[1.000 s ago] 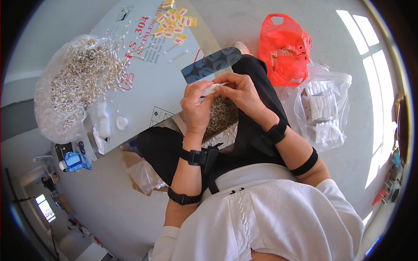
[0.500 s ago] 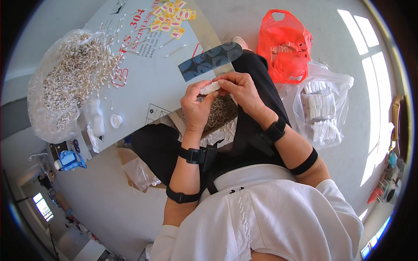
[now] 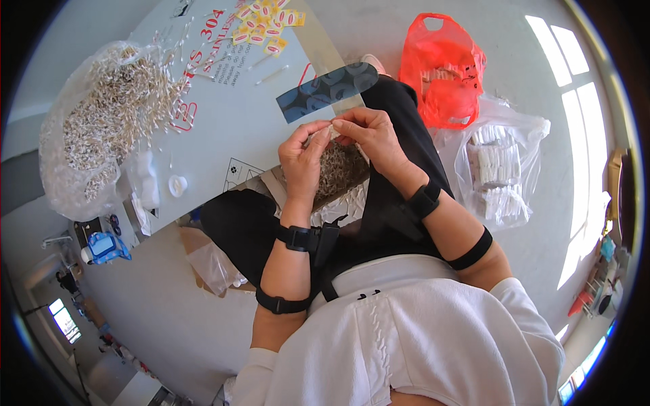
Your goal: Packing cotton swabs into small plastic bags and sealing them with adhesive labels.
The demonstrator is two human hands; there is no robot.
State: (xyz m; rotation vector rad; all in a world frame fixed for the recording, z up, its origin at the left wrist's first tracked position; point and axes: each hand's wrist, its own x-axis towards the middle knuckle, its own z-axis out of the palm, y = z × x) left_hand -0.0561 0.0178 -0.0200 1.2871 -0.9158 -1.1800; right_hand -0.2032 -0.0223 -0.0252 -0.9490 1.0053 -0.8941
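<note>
Over a cardboard box on my lap, both hands meet at a small white bundle of cotton swabs (image 3: pixel 334 131), mostly hidden by fingers. My left hand (image 3: pixel 302 157) is closed round it, thumb pointing up. My right hand (image 3: pixel 376 141) pinches at its far end, thumb and fingers pressed together. Just under the hands, the open box (image 3: pixel 274 184) holds many loose cotton swabs (image 3: pixel 338 169).
A table (image 3: pixel 203 162) at the left bears a clear bag of cotton swabs (image 3: pixel 112 128), small yellow-and-white labels (image 3: pixel 271 27), a dark patterned strip (image 3: pixel 325 93) and a small white round container (image 3: pixel 177 186). Right, on the floor, are a red plastic bag (image 3: pixel 443 74) and a clear bag of white packs (image 3: pixel 501 162).
My left hand has turned and its fingers have come up toward my right fingertips. The white bundle, plainly visible before, is now mostly covered by my fingers.
</note>
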